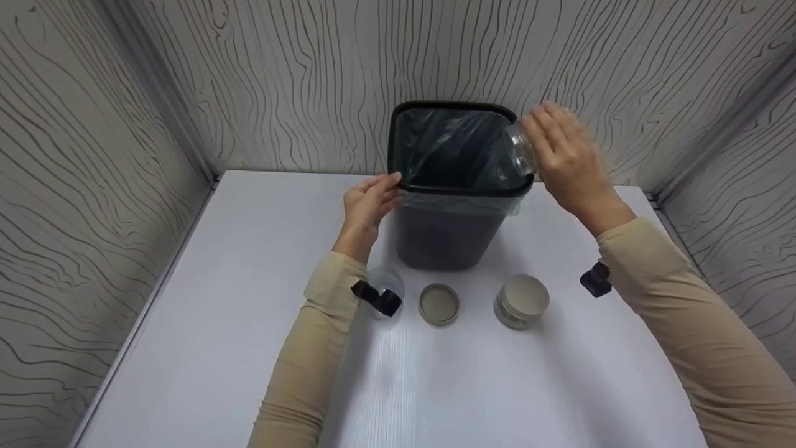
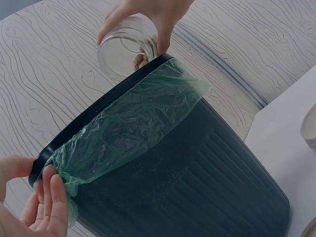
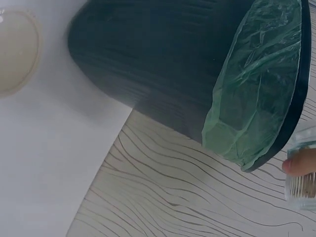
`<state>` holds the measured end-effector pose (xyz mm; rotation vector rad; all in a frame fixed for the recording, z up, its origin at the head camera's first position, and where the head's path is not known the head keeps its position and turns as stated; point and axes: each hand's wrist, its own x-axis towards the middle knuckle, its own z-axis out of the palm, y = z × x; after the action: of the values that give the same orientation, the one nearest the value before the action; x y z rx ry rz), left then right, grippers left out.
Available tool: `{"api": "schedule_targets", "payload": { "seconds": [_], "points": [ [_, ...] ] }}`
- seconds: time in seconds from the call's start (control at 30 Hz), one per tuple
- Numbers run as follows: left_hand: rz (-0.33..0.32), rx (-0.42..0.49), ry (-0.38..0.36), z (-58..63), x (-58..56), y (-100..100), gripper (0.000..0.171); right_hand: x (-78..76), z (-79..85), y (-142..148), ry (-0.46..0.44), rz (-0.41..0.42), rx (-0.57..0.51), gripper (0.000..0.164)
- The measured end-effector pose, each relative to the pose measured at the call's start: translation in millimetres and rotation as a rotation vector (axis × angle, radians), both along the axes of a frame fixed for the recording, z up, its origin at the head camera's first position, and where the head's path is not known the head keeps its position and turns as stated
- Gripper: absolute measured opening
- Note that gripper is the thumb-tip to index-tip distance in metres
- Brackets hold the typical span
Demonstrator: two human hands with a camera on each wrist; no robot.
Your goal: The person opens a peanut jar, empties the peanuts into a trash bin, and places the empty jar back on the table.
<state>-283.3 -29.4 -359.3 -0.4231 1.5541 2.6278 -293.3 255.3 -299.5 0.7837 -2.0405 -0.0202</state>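
A dark trash bin [image 1: 451,239] stands at the table's back edge, lined with a thin green plastic bag [image 2: 133,111] folded over its rim. My left hand [image 1: 370,204] pinches the rim and bag at the near left corner, thumb on one side and fingers on the other. At the bin's right side, my right hand [image 1: 567,155] grips a clear glass jar [image 1: 517,149], tipped sideways with its mouth toward the bin opening. Several brown lumps [image 2: 140,60] show inside the jar in the left wrist view.
In front of the bin lie a round beige lid [image 1: 439,305] and, to its right, a jar with a beige lid [image 1: 522,300]. A clear round container [image 1: 388,281] sits partly hidden behind the left wrist's camera. Patterned walls enclose the white table [image 1: 249,261].
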Motion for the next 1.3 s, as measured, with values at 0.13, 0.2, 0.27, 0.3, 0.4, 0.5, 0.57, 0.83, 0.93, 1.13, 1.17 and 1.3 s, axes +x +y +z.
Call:
{"api": "schedule_targets", "payload": {
  "seconds": [0.13, 0.2, 0.27, 0.3, 0.4, 0.5, 0.57, 0.83, 0.93, 1.13, 1.17, 1.3],
  "points": [
    [-0.001, 0.004, 0.0, 0.2, 0.3, -0.3, 0.037, -0.3, -0.7, 0.0, 0.001, 0.008, -0.01, 0.031],
    [-0.003, 0.008, 0.001, 0.6, 0.6, -0.5, 0.038, -0.4, -0.6, 0.0, 0.001, 0.015, -0.002, 0.031],
    [-0.004, 0.013, 0.001, 0.8, 0.4, -0.7, 0.039, -0.8, -0.5, -0.6, 0.006, 0.02, 0.006, 0.031],
    [-0.005, 0.014, 0.0, 0.9, 0.5, -0.7, 0.039, -1.0, -0.6, -0.9, 0.01, 0.023, 0.011, 0.031],
    [-0.012, 0.014, -0.004, 1.3, 0.3, -0.9, 0.036, -1.5, -1.7, -2.2, 0.021, 0.018, 0.015, 0.032],
    [-0.016, 0.007, -0.006, 1.2, 0.1, -0.8, 0.03, -1.3, -3.1, -4.1, 0.018, 0.014, 0.01, 0.031],
    [-0.016, 0.004, -0.006, 1.2, 0.1, -0.4, 0.025, -1.1, -3.8, -5.2, 0.015, 0.016, 0.014, 0.031],
    [-0.006, 0.03, 0.009, -0.2, 0.1, 0.7, 0.016, -1.9, -4.0, -5.5, 0.013, 0.022, 0.009, 0.033],
    [-0.009, 0.028, 0.01, -0.8, 0.2, 0.9, 0.018, -2.6, -3.3, -4.6, 0.022, 0.025, 0.002, 0.034],
    [-0.006, 0.022, 0.016, -1.6, -0.1, 0.7, 0.026, -2.8, -1.7, -4.2, 0.031, 0.044, 0.013, 0.032],
    [-0.004, 0.023, 0.018, -1.5, -0.2, 0.8, 0.027, -2.7, -1.3, -4.1, 0.027, 0.045, 0.011, 0.031],
    [-0.002, 0.033, 0.02, -1.5, -0.5, 1.4, 0.027, -2.1, -0.1, -2.6, 0.008, 0.042, 0.014, 0.034]
  ]
}}
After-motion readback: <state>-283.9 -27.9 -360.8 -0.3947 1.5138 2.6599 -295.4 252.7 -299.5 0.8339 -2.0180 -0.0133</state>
